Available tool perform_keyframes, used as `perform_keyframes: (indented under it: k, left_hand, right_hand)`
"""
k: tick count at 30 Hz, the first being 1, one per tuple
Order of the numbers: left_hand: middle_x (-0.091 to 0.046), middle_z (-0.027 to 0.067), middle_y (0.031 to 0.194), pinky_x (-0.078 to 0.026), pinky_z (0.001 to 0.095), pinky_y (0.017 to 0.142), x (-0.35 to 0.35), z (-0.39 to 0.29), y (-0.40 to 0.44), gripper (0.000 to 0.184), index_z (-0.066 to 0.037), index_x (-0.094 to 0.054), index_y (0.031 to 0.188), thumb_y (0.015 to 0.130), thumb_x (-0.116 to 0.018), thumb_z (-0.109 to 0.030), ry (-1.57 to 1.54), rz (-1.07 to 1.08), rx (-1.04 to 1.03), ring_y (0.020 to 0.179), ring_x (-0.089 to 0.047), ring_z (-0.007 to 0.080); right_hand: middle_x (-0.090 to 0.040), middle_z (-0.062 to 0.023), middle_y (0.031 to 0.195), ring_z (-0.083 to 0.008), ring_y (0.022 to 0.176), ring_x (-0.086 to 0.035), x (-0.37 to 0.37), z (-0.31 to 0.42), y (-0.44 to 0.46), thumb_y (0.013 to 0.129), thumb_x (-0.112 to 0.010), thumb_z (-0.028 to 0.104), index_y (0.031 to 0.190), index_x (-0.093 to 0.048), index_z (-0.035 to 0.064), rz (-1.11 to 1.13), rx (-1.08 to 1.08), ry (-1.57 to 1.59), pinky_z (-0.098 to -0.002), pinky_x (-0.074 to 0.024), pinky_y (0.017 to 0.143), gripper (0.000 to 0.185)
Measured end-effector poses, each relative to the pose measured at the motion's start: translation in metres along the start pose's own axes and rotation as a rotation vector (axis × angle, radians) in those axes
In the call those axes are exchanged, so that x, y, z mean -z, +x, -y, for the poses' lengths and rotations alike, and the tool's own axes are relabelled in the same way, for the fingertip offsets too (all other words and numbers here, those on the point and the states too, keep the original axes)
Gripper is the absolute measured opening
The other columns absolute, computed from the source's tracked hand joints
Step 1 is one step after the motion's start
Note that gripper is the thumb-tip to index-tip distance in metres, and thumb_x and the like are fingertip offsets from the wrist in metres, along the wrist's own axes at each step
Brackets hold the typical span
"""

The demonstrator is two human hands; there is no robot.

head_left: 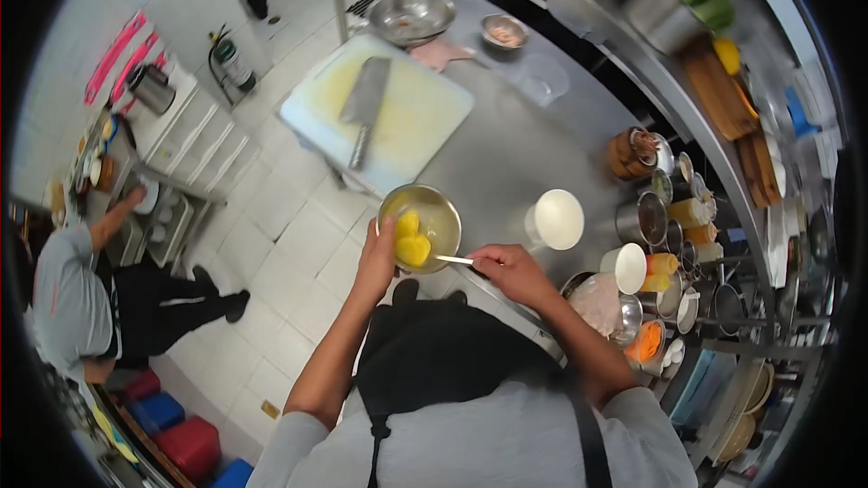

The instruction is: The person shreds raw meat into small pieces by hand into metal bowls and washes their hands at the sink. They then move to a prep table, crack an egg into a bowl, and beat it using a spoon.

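Note:
A round metal bowl (441, 208) with yellow contents (412, 239), apparently egg yolks, is held near the front edge of the steel table. My left hand (375, 258) grips its left side, fingers wrapped at the rim. In my right hand (514, 273) is a thin white-handled utensil (454, 259), whose far end reaches into the bowl by the yellow contents. Beyond the bowl, a cleaver (366, 95) lies on a white cutting board (429, 99). A white round container (559, 220) stands on the table to the right of the bowl.
The steel table (488, 158) also bears a large metal bowl (411, 16), a small bowl (504, 32) and a clear lid (542, 79). Sauce containers (660, 264) crowd its right side under a shelf. At the far left another person (77, 289) stands by a counter.

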State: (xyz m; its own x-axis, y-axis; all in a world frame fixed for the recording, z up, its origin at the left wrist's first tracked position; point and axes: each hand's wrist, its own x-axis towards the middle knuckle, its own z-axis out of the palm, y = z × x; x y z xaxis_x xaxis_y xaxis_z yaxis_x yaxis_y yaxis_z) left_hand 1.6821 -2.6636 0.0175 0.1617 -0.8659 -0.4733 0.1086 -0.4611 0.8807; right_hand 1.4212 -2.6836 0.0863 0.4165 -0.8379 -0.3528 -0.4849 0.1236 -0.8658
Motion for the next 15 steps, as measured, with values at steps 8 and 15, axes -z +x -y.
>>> perform_keyframes:
  k: [8, 15]
  left_hand:
    - [-0.064, 0.0155, 0.087, -0.042, 0.0283, 0.046, -0.043, -0.036, 0.004, 0.098, 0.009, -0.018, 0.158, 0.101, -0.043, -0.068, 0.125, 0.111, 0.019, 0.054, -0.056, 0.0164]
    - [-0.067, 0.0232, 0.106, -0.047, 0.0278, 0.046, -0.071, -0.055, 0.015, 0.103, 0.010, -0.016, 0.159, 0.100, -0.044, -0.070, 0.207, 0.127, 0.057, 0.061, -0.064, 0.0172]
  right_hand:
    - [-0.057, 0.0032, 0.068, -0.0074, 0.061, -0.049, 0.033, -0.035, -0.025, 0.097, -0.064, 0.020, 0.109, -0.074, 0.0018, -0.146, -0.120, 0.277, -0.0284, -0.0423, 0.057, 0.024]
    - [-0.064, -0.0053, 0.072, -0.0120, 0.064, -0.055, 0.044, -0.037, -0.031, 0.094, -0.063, 0.021, 0.108, -0.075, 0.0038, -0.290, -0.087, 0.152, -0.0311, -0.0460, 0.062, 0.025]
